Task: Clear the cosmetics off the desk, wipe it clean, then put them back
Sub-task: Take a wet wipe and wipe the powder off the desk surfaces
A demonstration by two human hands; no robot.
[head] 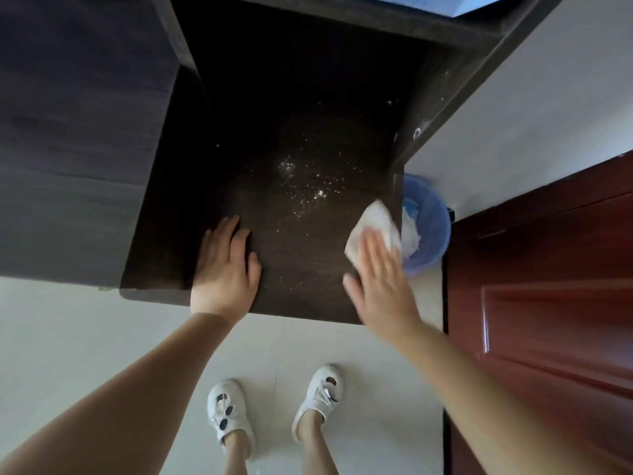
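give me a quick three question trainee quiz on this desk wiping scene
1. True or false: the dark wooden desk top has cosmetics standing on it.
2. Which hand presses the white folded wipe to the desk? A) left hand B) right hand
3. Fill in: the blue plastic waste bin beside the desk's right edge holds crumpled white ____.

Key
1. False: no cosmetics show; only white specks are scattered near the middle.
2. B: the right hand lies flat on the wipe near the right edge; the left hand rests flat and bare at the front edge.
3. Tissue.
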